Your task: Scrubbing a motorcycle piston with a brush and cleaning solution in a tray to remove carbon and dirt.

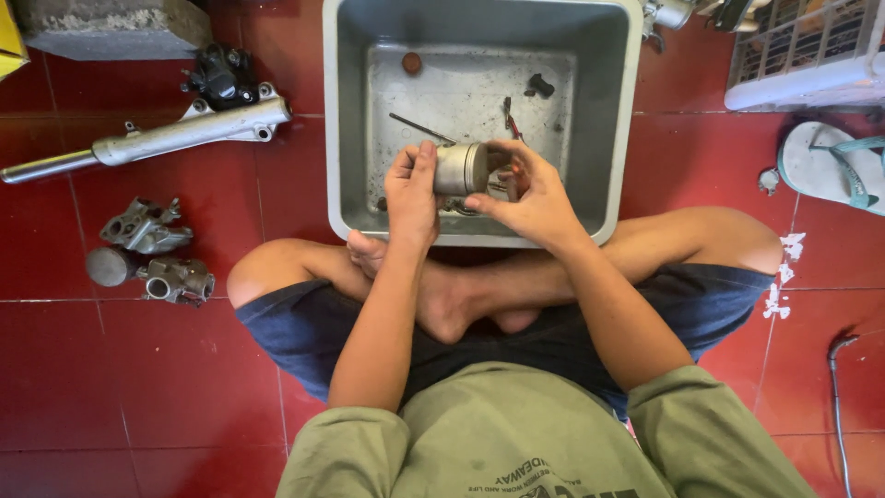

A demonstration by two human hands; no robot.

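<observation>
Fingers (426,161) of left hand (410,194) wrapping piston (461,169); right hand (530,198) fingers pinching its open end; we are keeping it over tub (479,231), catching drips.

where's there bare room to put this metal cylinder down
Bare patches: the grey plastic tub floor's back left, beside the small brown disc; and the red tiled floor nearer than the grey cast metal parts. Crowded: the tub floor beneath both hands, littered with small tools.
</observation>
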